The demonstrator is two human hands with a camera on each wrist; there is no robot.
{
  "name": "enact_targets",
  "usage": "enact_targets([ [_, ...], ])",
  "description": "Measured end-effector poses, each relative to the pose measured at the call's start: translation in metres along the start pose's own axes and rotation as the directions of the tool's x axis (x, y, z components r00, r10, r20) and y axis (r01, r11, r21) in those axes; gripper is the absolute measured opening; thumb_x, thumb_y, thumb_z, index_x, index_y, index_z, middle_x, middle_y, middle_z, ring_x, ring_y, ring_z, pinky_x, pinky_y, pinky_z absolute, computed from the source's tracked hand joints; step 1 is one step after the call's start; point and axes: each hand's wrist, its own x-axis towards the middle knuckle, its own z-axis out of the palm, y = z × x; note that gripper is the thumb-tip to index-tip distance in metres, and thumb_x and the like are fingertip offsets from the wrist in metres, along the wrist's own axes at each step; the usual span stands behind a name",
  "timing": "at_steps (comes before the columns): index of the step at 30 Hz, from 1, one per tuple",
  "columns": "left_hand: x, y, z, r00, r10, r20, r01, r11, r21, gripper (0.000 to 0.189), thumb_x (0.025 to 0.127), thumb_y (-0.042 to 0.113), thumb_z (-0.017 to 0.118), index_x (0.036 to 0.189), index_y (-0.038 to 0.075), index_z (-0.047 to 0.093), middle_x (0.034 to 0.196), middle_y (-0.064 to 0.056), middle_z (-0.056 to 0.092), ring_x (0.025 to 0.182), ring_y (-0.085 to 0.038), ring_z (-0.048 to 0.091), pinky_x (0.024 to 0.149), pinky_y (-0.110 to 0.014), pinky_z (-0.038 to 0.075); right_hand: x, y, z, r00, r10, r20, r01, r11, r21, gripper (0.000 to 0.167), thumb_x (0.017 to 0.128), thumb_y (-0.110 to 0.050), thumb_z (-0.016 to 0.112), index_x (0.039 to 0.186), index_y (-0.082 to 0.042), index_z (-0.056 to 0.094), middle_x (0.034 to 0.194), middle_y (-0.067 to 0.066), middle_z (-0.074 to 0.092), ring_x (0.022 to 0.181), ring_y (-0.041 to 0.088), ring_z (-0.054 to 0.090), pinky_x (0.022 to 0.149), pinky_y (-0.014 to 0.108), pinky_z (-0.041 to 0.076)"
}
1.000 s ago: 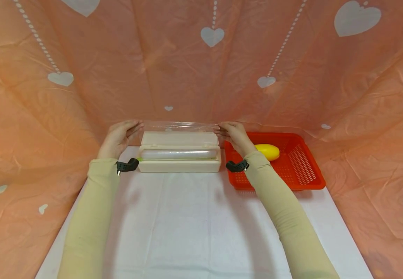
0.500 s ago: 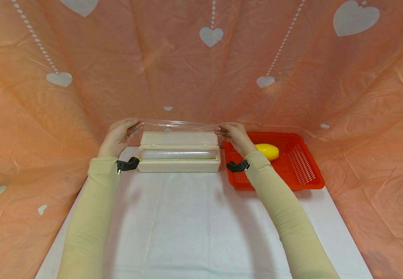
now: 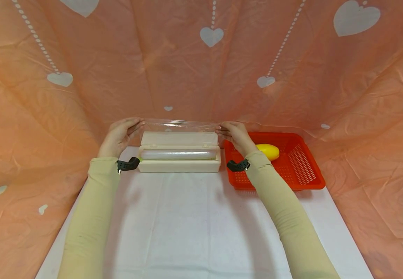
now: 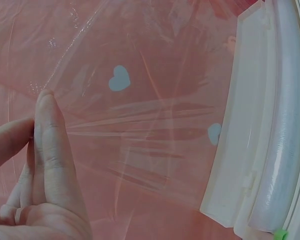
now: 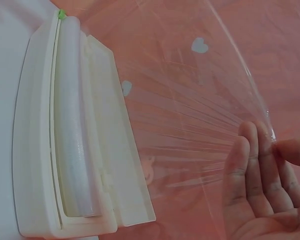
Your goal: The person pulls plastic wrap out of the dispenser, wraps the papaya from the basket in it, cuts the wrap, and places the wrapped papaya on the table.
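Between my two hands a sheet of clear plastic wrap [image 3: 180,124] is stretched above the raised lid of a cream dispenser box. My left hand [image 3: 119,135] pinches its left corner between thumb and fingers. The other corner is pinched by my right hand [image 3: 234,135], and creases fan out from those fingers [image 5: 237,165] in the right wrist view. Inside the cream box [image 3: 179,167] lies the roll of plastic wrap [image 3: 178,154]. The box's lid [image 4: 237,120] stands tilted back on the far side, with the wrap running out over it.
A red plastic basket [image 3: 321,182] stands right of the box, partly behind my right forearm, with a yellow oval object [image 3: 269,152] in it. A white cloth [image 3: 180,224] covers the table. An orange curtain with hearts [image 3: 173,69] hangs close behind.
Both hands keep hold of the plastic wrap and have barely moved. Its upper edge sits very slightly higher than a second ago. Box and basket stay in place.
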Motion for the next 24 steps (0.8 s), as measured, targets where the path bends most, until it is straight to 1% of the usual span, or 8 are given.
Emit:
enact_targets([
  [3,-0.0004,0.0000,0.0003,1.000,0.000,-0.001,0.000,1.000,0.000,0.016,0.095,0.001,0.056,0.103,0.000,0.070,0.103,-0.012,0.069,0.097,-0.021,0.067,0.102,-0.034,0.041,0.0001,-0.0003,-0.0001,1.000,0.008,-0.010,-0.008,1.000,0.000,0.028,0.100,-0.017,0.053,0.117,0.004,0.062,0.103,0.013,0.069,0.109,0.035,0.059,0.103,0.041,0.043],
  [6,-0.0008,0.0006,0.0007,1.000,0.000,-0.004,0.000,1.000,-0.003,0.017,0.094,0.001,0.057,0.105,0.000,0.070,0.103,-0.012,0.069,0.097,-0.021,0.067,0.100,-0.033,0.043,0.0002,-0.0008,0.0002,1.000,0.008,-0.014,-0.008,1.000,-0.004,0.029,0.099,-0.018,0.054,0.117,0.004,0.062,0.104,0.013,0.069,0.101,0.029,0.063,0.104,0.041,0.041],
  [9,-0.0012,0.0013,0.0014,1.000,0.006,-0.008,-0.006,1.000,-0.008,0.017,0.094,0.000,0.057,0.106,-0.001,0.069,0.103,-0.013,0.069,0.096,-0.021,0.067,0.099,-0.033,0.044,0.0006,-0.0015,0.0008,1.000,0.007,-0.021,-0.007,1.000,-0.011,0.028,0.099,-0.017,0.054,0.116,0.003,0.063,0.104,0.013,0.069,0.095,0.024,0.065,0.103,0.040,0.043],
  [11,-0.0015,0.0016,0.0014,1.000,0.009,-0.010,-0.009,1.000,-0.005,0.017,0.094,0.000,0.057,0.106,-0.001,0.069,0.103,-0.014,0.069,0.095,-0.022,0.068,0.099,-0.033,0.044,0.0010,-0.0018,0.0011,1.000,0.007,-0.024,-0.007,1.000,-0.015,0.027,0.100,-0.017,0.053,0.116,0.003,0.063,0.103,0.012,0.069,0.099,0.027,0.064,0.101,0.038,0.044],
  [15,-0.0020,0.0019,0.0015,1.000,0.017,-0.010,-0.017,1.000,-0.016,0.016,0.093,-0.001,0.058,0.104,-0.002,0.070,0.101,-0.014,0.069,0.094,-0.022,0.068,0.099,-0.034,0.043,0.0016,-0.0024,0.0015,1.000,0.003,-0.019,-0.003,1.000,-0.008,0.026,0.100,-0.015,0.052,0.116,0.004,0.062,0.103,0.012,0.069,0.112,0.036,0.057,0.101,0.038,0.044],
  [17,-0.0023,0.0020,0.0015,1.000,0.020,-0.006,-0.020,0.999,-0.027,0.016,0.093,-0.001,0.058,0.104,-0.002,0.070,0.101,-0.015,0.069,0.093,-0.023,0.068,0.099,-0.034,0.043,0.0017,-0.0029,0.0015,1.000,-0.007,-0.016,0.007,1.000,-0.004,0.026,0.100,-0.014,0.051,0.116,0.004,0.062,0.102,0.012,0.069,0.113,0.038,0.056,0.102,0.040,0.043],
  [19,-0.0024,0.0020,0.0017,1.000,0.022,-0.004,-0.022,0.999,-0.044,0.016,0.093,-0.002,0.059,0.105,-0.003,0.070,0.101,-0.016,0.069,0.093,-0.023,0.068,0.099,-0.034,0.044,0.0018,-0.0037,0.0016,1.000,-0.017,-0.016,0.017,1.000,-0.001,0.027,0.100,-0.013,0.051,0.116,0.005,0.062,0.101,0.012,0.069,0.109,0.036,0.059,0.103,0.041,0.042],
  [24,-0.0029,0.0026,0.0021,1.000,0.024,0.001,-0.024,0.999,-0.041,0.017,0.092,-0.001,0.059,0.106,-0.003,0.069,0.103,-0.015,0.069,0.094,-0.023,0.068,0.096,-0.033,0.046,0.0022,-0.0054,0.0018,0.999,-0.025,-0.025,0.026,1.000,0.008,0.027,0.099,-0.013,0.053,0.116,0.006,0.062,0.099,0.012,0.069,0.093,0.026,0.065,0.103,0.042,0.042],
])
